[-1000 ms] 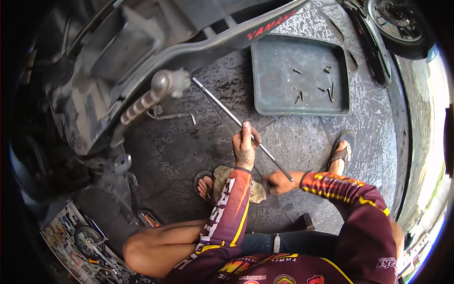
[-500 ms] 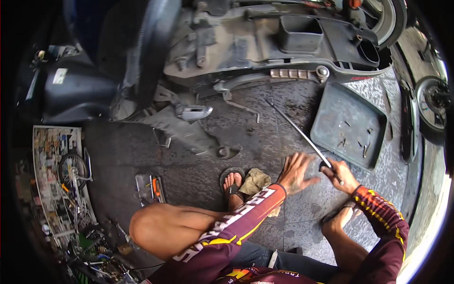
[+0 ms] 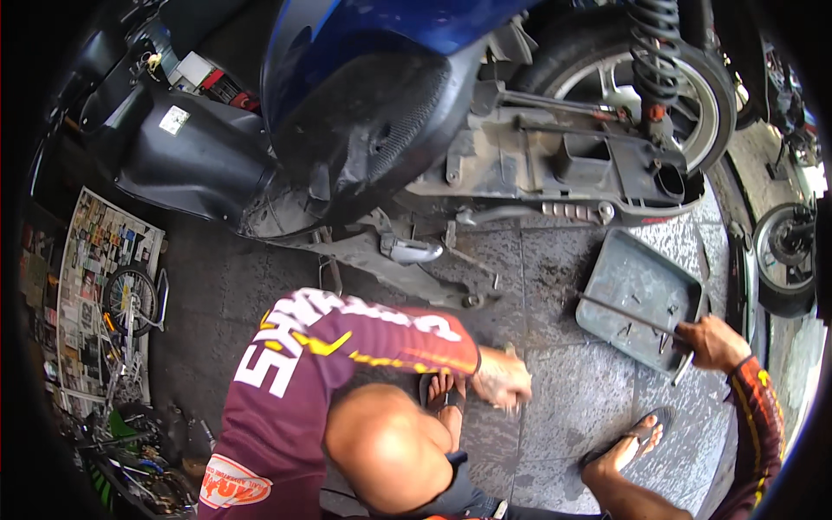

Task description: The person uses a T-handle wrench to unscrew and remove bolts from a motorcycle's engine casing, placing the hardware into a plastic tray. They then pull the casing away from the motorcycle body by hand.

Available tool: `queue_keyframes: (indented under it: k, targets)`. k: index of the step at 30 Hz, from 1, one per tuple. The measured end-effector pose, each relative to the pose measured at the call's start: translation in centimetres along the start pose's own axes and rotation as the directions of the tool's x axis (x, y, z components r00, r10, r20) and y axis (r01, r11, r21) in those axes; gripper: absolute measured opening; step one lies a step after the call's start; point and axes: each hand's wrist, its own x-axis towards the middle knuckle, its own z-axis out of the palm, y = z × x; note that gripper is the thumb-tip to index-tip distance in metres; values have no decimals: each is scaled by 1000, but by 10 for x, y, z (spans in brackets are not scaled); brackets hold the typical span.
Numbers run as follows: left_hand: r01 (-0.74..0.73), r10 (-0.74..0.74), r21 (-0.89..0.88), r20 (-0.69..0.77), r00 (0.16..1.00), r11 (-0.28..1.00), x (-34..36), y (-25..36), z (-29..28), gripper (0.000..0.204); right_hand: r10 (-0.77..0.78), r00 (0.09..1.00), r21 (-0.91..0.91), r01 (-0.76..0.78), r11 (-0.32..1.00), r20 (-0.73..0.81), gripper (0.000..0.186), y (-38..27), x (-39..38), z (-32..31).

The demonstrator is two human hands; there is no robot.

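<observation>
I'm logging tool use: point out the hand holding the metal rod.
The right hand, closed around the metal rod; the left hand, nearer the knee, has no rod.

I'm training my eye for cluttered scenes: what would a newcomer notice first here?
Probably the glossy blue scooter panel at top centre, with a dark coil spring in front of the wheel to its right. Next, at right, the long thin metal rod in the right hand, crossing in view over the grey tray that holds small fasteners.

The rod [image 3: 630,315] looks metal, the blue panel [image 3: 399,26] smooth and glossy.
</observation>
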Motion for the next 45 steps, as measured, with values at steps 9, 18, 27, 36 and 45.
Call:
queue_keyframes:
  k: [9,18,27,36,45]
  targets:
    - [-712,-82,-349,-921,380,609,-227,107,-38,23,184,977,-63,-178,982,109,19,7,-12,65]
    - [-242,-351,-254,-667,-657,936,-443,142,-133,32,310,910,-10,-319,948,275,22,-45,-9,23]
    - [456,-205,-571,-749,-631,682,-739,58,-222,41,244,931,127,-286,950,271,13,-52,2,-20]
    - [527,-768,-796,-527,-364,297,-372,91,51,38,382,861,412,-499,762,335,28,-80,-61,-20]
    - [-17,-746,-970,-198,636,243,10,-24,-6,62,544,795,963,202,179,-268,25,-181,21,150]
